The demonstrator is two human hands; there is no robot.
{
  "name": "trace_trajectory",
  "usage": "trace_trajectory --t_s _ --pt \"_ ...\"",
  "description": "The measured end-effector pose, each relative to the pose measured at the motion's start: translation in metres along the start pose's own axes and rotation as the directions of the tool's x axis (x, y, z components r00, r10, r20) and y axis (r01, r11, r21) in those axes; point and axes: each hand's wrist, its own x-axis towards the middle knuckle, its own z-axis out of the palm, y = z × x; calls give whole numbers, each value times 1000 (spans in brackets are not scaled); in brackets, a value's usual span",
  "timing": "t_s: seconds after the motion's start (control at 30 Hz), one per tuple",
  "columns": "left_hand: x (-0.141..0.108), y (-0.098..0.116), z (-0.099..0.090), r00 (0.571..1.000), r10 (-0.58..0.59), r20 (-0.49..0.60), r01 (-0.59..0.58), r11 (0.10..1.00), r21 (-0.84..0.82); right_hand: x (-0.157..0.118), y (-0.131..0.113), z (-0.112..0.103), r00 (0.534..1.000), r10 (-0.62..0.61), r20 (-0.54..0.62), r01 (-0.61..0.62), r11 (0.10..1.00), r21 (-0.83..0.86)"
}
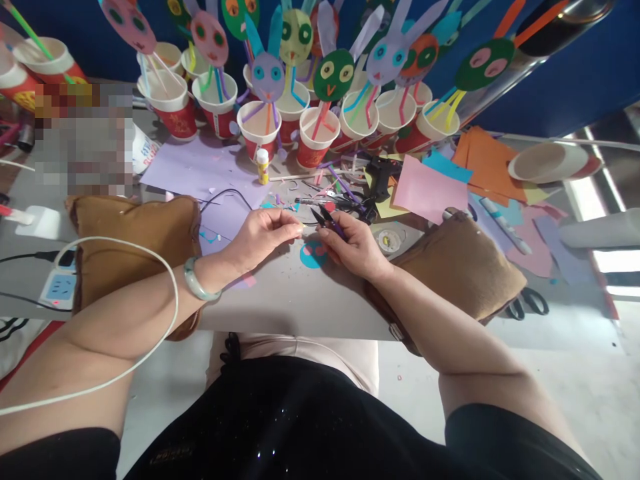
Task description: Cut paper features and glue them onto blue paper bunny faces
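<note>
Both hands meet over the middle of the table. My left hand [270, 233] pinches thumb against fingertips on something too small to make out. Close by on its right, my right hand [356, 243] is closed round a pair of scissors [327, 217], whose dark blades point up and left and stand apart. Below the fingertips a blue paper face [313, 257] with pink round pieces lies flat, partly covered by my right hand. Behind the hands are paper scraps, pens and a black glue gun [384, 175].
Paper cups [260, 130] with paper rabbit faces on straws line the back. Brown cushions [137, 247] lie under both forearms. A glue stick [263, 167], purple paper [200, 167], orange sheets [483, 163] and a tape roll [389, 241] lie around. A white cable [173, 293] crosses my left arm.
</note>
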Motion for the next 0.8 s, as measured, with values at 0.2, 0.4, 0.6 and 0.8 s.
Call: trace_trajectory --t_s 0.2,0.4,0.6,0.8 --pt "-3 6 4 998 -53 24 54 998 -41 0 -4 2 997 -10 76 10 1000 -9" --pt "-5 12 8 998 -45 34 48 996 -79 2 -5 2 990 31 136 -44 995 88" --pt "-5 14 9 998 -43 45 47 994 -96 4 -2 4 986 49 159 -74 985 157" --pt "-5 11 9 998 -62 17 63 995 -81 6 1 5 985 34 170 -68 977 202"
